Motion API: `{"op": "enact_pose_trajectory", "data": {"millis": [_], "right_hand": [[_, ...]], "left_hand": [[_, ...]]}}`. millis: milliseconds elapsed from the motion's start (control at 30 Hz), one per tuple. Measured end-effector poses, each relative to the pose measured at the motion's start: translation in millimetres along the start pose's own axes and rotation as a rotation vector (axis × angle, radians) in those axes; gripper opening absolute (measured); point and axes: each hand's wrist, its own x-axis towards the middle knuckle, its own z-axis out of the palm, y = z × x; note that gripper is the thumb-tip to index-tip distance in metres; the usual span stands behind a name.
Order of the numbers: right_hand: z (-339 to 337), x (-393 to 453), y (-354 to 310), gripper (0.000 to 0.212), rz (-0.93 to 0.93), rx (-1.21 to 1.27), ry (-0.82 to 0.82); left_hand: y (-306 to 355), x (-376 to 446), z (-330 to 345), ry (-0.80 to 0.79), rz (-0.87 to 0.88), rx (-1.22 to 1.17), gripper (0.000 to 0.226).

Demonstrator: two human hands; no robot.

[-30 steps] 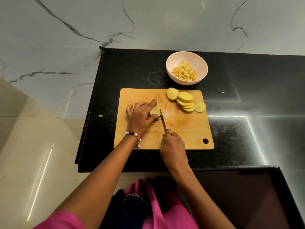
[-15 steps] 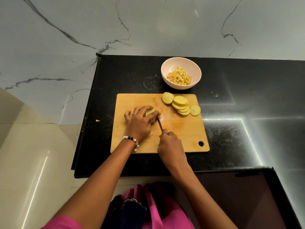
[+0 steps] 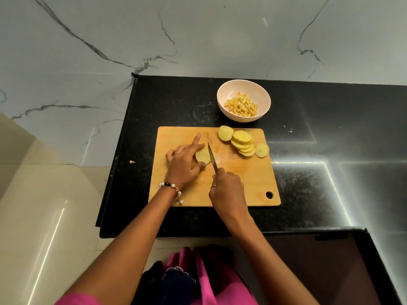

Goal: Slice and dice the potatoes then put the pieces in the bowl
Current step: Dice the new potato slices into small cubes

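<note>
Black counter [image 3: 308, 194] | left hand [image 3: 185, 164] holds potato [image 3: 202, 156] | right hand [image 3: 228, 190] grips knife [image 3: 211, 158]

— That cutting board [image 3: 242, 179] is pale wood, matt, the grain running lengthwise.

— And the countertop [image 3: 319, 133] under it is black polished stone, speckled, glossy enough to throw back strips of light.

— The wall [image 3: 198, 36] looks like smooth grey-veined marble with a soft sheen.

— The knife [image 3: 211, 158] has a thin metal blade, shiny along its flat.

— The bowl [image 3: 229, 91] looks smooth and pale pink, faintly glossy; ceramic or plastic, I can't tell.

— The potato slices [image 3: 242, 140] show moist, matt yellow faces.

— Glossy beads on that bracelet [image 3: 174, 187], too.
</note>
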Motion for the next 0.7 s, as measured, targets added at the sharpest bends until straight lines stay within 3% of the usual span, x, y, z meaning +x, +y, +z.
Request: {"op": "enact_pose_trajectory", "data": {"millis": [400,533,700], "right_hand": [[11.6,9.2,-20.9,0.040,-0.050,-0.080,-0.009],[20.5,8.9,-24.8,0.031,-0.085,-0.090,0.043],[23.2,-33.9,-9.2,0.046,-0.010,-0.107,-0.117]], "left_hand": [[-4.4,7.1,4.0,0.009,-0.044,-0.059,0.088],[-5.8,6.2,5.4,0.036,-0.017,-0.057,0.087],[-4.7,4.9,5.7,0.061,-0.006,-0.051,0.087]]}}
